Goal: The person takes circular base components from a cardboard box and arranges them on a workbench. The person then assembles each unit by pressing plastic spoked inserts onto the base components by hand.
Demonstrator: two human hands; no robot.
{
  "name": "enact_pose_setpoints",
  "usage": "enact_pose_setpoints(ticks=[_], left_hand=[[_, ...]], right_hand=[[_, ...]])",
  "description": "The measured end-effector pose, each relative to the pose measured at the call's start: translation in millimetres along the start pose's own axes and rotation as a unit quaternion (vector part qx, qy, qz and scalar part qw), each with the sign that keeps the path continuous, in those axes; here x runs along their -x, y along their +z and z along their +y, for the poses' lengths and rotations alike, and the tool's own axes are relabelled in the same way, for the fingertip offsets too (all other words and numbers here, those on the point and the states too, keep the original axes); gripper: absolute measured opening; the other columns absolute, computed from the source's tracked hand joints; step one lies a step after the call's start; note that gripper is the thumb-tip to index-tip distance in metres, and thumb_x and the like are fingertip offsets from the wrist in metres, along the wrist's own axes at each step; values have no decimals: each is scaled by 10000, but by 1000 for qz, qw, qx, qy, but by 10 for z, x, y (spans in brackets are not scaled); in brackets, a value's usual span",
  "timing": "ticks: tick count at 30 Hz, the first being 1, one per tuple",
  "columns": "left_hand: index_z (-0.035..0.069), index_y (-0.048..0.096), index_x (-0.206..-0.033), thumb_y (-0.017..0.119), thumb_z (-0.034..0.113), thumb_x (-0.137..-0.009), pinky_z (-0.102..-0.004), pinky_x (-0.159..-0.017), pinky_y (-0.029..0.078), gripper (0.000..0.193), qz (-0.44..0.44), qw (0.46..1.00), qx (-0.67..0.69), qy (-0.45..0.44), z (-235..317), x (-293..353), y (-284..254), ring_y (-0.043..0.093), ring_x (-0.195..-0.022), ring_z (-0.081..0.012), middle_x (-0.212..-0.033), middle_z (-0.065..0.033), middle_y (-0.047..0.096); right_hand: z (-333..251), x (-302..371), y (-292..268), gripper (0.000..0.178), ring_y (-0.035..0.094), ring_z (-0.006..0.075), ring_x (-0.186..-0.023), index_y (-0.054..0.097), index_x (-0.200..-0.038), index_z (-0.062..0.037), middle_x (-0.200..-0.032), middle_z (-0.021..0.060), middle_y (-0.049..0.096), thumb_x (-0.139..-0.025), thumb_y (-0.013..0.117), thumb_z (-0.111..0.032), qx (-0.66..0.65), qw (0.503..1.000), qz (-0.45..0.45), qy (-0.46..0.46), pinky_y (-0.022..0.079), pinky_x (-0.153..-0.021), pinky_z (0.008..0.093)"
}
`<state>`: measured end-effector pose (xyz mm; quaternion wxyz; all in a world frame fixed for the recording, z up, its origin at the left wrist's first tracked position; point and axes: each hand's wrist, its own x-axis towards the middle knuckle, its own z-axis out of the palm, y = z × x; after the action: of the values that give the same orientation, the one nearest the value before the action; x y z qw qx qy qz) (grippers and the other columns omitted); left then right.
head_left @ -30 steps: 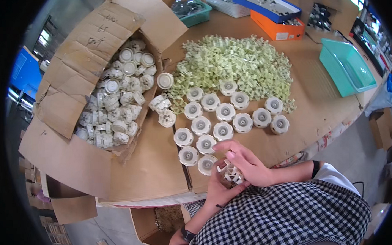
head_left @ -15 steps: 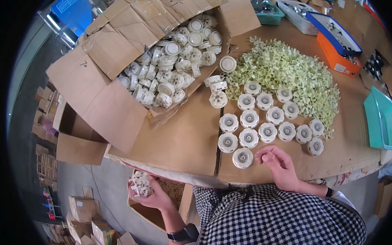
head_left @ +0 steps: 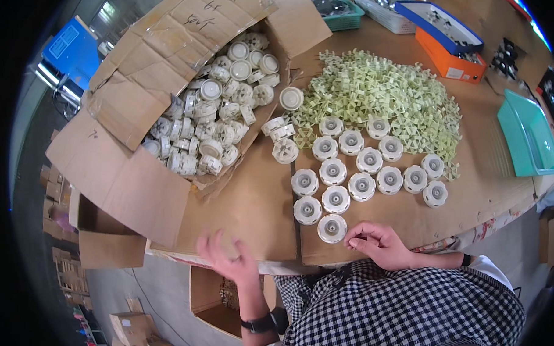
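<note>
My left hand (head_left: 228, 260) is empty, its fingers spread and a little blurred, at the table's front edge above an open cardboard box (head_left: 211, 297) below the table. Some small pale parts (head_left: 229, 294) show inside that box. My right hand (head_left: 377, 246) rests at the front edge with fingers curled and thumb near the fingertips; whether something small is pinched there is hidden. Just left of its fingertips lies the nearest white round plastic part (head_left: 332, 228), one of several set out in loose rows with grey recessed centres facing up. Behind them spreads a heap of pale green small plastic pieces (head_left: 384, 96).
A large tipped cardboard carton (head_left: 124, 178) full of white round parts (head_left: 211, 114) opens onto the table at left. A few loose parts (head_left: 285, 151) lie by its mouth. Teal tray (head_left: 520, 140) at right; blue tray (head_left: 440, 27) on an orange box (head_left: 447, 60) at the back right.
The bunch of small white plastic parts has left my left hand, which has opened and risen toward the table edge. My right hand stays curled beside the nearest round part. The view has shifted.
</note>
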<state>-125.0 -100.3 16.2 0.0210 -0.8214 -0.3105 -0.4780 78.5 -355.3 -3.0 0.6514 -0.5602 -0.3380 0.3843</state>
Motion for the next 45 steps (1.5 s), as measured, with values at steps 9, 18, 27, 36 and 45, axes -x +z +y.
enact_pose_setpoints(ticks=[9,18,27,36,45], left_hand=[[58,501,-1429,671,114,-870,-477,-1099,415,587,-258,955,147,-28,315,-1084,1708,503,-1292,-390,-1404,-213,520],[104,627,-1322,653,-6,-829,-420,-1029,455,506,-282,953,30,107,87,-1326,2180,582,-1135,-365,-1245,-127,658],[10,530,-1359,666,88,-977,-405,-883,577,413,-122,641,605,-457,219,-765,1317,677,-1056,-288,-1243,-148,651],[-4,515,-1367,569,52,-1010,-428,-882,596,365,-267,595,638,-411,1010,-236,614,675,-1103,-334,-1268,-191,644],[-41,542,-1300,701,17,-943,-316,-967,511,395,-354,652,608,-281,1483,-69,317,637,-1117,-174,-1218,-113,652]], right_hand=[[16,122,-158,122,572,29,-865,664,-1105,-19,-973,5,668,-1015,612,-83,-74,997,39,-3,461,-742,196],[85,133,-289,132,596,59,-912,653,-1127,-12,-991,23,665,-1018,600,-67,-83,994,65,16,475,-796,212],[49,62,-279,130,603,67,-928,656,-1117,-14,-997,28,670,-1015,603,-75,-64,997,43,8,480,-812,218],[-316,-92,-207,136,636,139,-904,661,-1107,-19,-987,59,681,-992,625,-82,80,992,27,-90,509,-825,284],[-599,-161,-265,331,619,212,-967,666,-1211,-72,-1134,75,613,-889,737,-100,233,940,85,-236,518,-802,313]])
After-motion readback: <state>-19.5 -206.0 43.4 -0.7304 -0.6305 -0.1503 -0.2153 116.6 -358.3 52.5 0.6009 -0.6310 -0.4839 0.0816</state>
